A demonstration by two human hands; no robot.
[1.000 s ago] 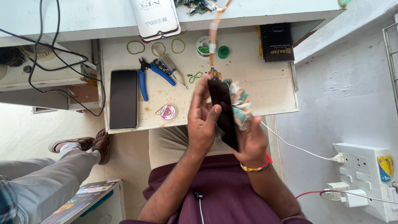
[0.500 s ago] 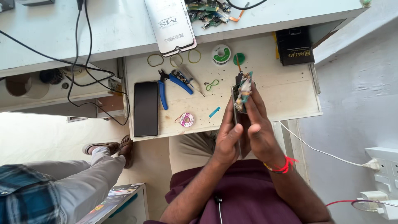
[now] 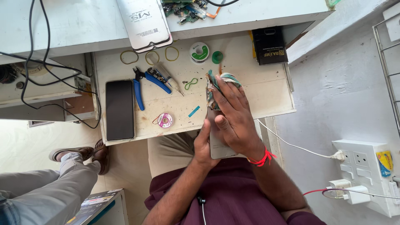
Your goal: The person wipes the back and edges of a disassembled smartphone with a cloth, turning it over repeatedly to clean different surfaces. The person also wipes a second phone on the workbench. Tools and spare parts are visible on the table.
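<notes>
Counted around the blue-handled pliers (image 3: 143, 85) on the white worktop (image 3: 266, 96): three yellow rubber bands (image 3: 129, 57) above them, one green rubber band (image 3: 191, 83) to their right, two black slab phones (image 3: 120, 109), one just left and one held, two round solder spools (image 3: 199, 51), two bare hands (image 3: 233, 121)

Person in a maroon shirt (image 3: 233, 196) and beige trousers (image 3: 171, 152); red thread band (image 3: 261, 158) on right wrist, at four o'clock; possibly an earphone cord (image 3: 202, 208) on chest.
</notes>
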